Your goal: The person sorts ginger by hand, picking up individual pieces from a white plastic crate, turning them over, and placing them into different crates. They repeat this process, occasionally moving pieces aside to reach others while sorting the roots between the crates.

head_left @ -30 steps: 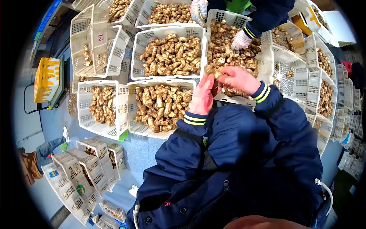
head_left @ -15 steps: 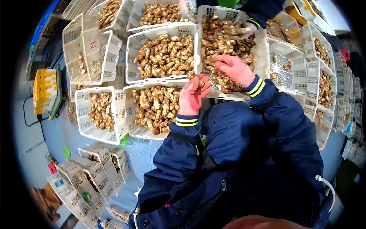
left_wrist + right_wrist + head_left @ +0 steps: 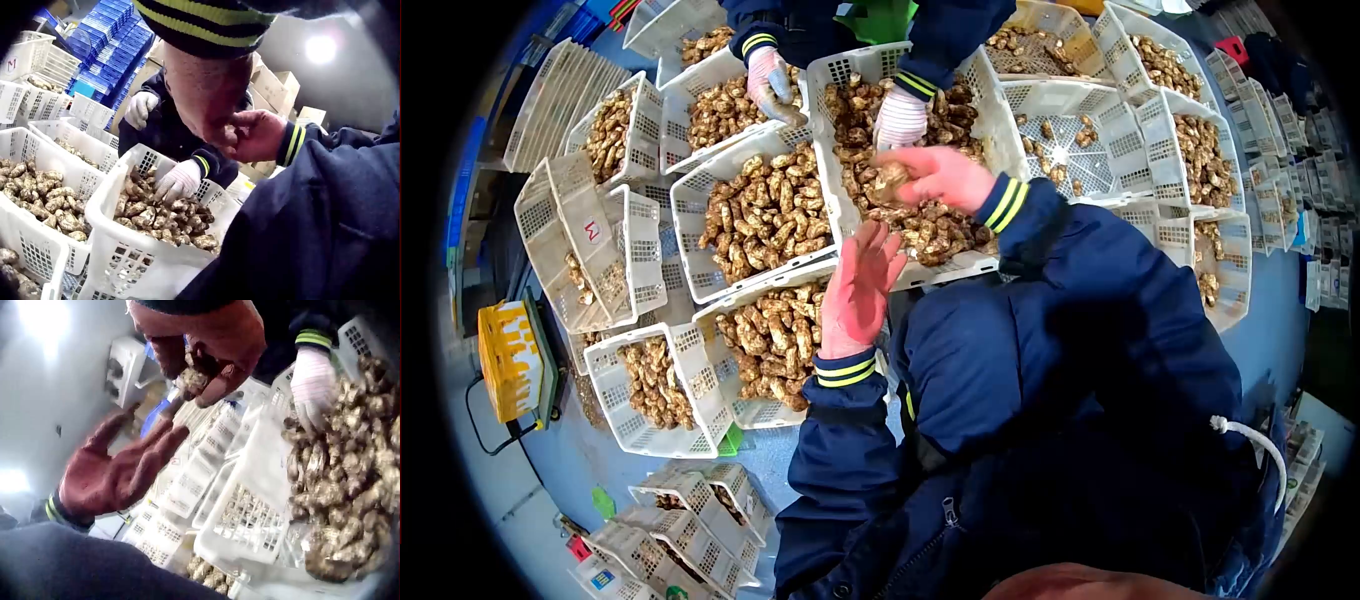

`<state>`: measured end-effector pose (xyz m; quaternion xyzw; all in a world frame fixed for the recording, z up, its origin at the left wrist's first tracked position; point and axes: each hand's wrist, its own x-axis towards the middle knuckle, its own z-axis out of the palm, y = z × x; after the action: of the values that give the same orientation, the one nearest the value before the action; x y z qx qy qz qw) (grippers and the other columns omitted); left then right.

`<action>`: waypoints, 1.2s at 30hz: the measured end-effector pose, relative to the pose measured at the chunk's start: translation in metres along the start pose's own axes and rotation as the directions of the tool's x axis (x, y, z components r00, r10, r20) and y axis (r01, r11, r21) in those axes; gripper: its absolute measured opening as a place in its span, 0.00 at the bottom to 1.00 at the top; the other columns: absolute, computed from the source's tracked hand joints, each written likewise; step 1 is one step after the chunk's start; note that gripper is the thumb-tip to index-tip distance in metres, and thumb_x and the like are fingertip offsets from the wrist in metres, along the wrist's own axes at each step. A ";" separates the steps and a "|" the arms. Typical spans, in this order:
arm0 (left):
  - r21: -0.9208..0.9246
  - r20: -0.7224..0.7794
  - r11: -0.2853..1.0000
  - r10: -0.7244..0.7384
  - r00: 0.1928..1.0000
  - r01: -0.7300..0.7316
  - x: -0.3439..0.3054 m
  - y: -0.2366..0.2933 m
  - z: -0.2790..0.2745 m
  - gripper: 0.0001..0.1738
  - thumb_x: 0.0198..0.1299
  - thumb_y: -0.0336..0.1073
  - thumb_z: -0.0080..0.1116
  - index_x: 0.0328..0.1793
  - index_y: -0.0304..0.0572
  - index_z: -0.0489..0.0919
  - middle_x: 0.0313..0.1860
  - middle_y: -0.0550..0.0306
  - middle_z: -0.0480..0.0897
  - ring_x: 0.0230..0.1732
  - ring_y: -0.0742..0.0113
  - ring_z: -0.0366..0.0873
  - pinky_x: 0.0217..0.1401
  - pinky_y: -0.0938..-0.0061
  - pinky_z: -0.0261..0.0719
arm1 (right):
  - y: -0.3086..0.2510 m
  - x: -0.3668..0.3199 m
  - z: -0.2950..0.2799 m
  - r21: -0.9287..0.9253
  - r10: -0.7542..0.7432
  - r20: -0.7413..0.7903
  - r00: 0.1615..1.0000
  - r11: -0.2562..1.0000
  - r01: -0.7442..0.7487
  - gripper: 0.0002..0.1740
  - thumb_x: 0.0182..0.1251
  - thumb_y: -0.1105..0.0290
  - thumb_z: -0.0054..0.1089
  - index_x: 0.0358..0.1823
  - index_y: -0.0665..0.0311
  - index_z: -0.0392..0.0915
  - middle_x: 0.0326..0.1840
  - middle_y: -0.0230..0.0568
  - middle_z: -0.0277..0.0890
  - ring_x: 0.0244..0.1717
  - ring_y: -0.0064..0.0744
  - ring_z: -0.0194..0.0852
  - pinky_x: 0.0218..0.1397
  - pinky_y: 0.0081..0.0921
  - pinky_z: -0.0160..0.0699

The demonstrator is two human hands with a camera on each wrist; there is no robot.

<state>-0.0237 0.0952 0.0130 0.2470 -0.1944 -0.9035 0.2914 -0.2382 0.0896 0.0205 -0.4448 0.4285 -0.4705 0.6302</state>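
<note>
Over the near end of a white plastic crate (image 3: pixel 840 200) of mushrooms, my gloved right hand (image 3: pixel 945 178) pinches a single mushroom (image 3: pixel 890 182). The right wrist view shows this brown and pale mushroom (image 3: pixel 194 378) between thumb and fingers. My gloved left hand (image 3: pixel 858 290) is just to the left, palm up with its fingers spread and nothing in it. It sits above the edge of a nearer crate, beside a pile of mushrooms (image 3: pixel 770 345). Across the crate, another person's striped-gloved hand (image 3: pixel 900 120) reaches into the same mushrooms.
Another mushroom-filled crate (image 3: pixel 765 215) adjoins on the left. The other person's second hand (image 3: pixel 772 85) is over a crate behind it. To the right, a crate (image 3: pixel 1090 150) holds a few small pieces. Stacked crates (image 3: pixel 590 240) and a yellow-and-white box (image 3: pixel 510 360) stand at far left.
My hands were together on a mushroom, then parted with one in the left. Now the left is bare-palmed and the right holds a mushroom. The head view has turned.
</note>
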 end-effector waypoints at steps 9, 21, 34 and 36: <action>-0.105 -0.106 0.992 -0.082 0.991 0.071 0.009 -0.018 -0.046 0.27 0.63 0.47 0.44 0.62 0.35 0.62 0.62 0.46 0.65 0.61 0.56 0.64 0.63 0.66 0.63 | 0.027 -0.122 -0.144 0.382 0.158 -0.536 0.829 0.922 0.071 0.25 0.65 0.74 0.40 0.65 0.64 0.52 0.53 0.48 0.68 0.54 0.41 0.67 0.59 0.34 0.65; -0.129 -0.126 0.988 -0.096 0.987 0.080 0.009 -0.024 -0.052 0.27 0.64 0.46 0.42 0.64 0.37 0.60 0.61 0.48 0.66 0.60 0.57 0.66 0.62 0.65 0.65 | 0.018 -0.126 -0.119 0.410 -0.038 -0.424 0.905 0.883 0.229 0.33 0.60 0.78 0.48 0.67 0.61 0.47 0.56 0.48 0.64 0.59 0.42 0.63 0.60 0.31 0.64; -0.122 -0.185 0.989 -0.111 0.976 0.089 0.013 -0.034 -0.058 0.26 0.64 0.47 0.43 0.61 0.37 0.63 0.60 0.47 0.67 0.58 0.57 0.67 0.60 0.66 0.66 | 0.056 -0.089 -0.253 -0.209 -0.167 -0.788 0.593 0.978 -0.002 0.31 0.56 0.72 0.56 0.61 0.67 0.56 0.45 0.42 0.71 0.38 0.31 0.73 0.45 0.27 0.74; -0.170 -0.164 0.981 -0.120 0.979 0.092 0.014 -0.034 -0.056 0.23 0.64 0.45 0.43 0.59 0.38 0.66 0.59 0.49 0.69 0.57 0.58 0.69 0.60 0.65 0.66 | 0.025 -0.056 -0.224 0.022 -0.133 -0.880 0.456 0.947 0.320 0.30 0.57 0.75 0.53 0.61 0.68 0.55 0.47 0.43 0.71 0.40 0.30 0.74 0.38 0.21 0.76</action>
<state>-0.0170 0.1001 -0.0536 0.3105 -0.0808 -0.9055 0.2776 -0.4584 0.1124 -0.0496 -0.1388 0.5784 -0.7471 0.2967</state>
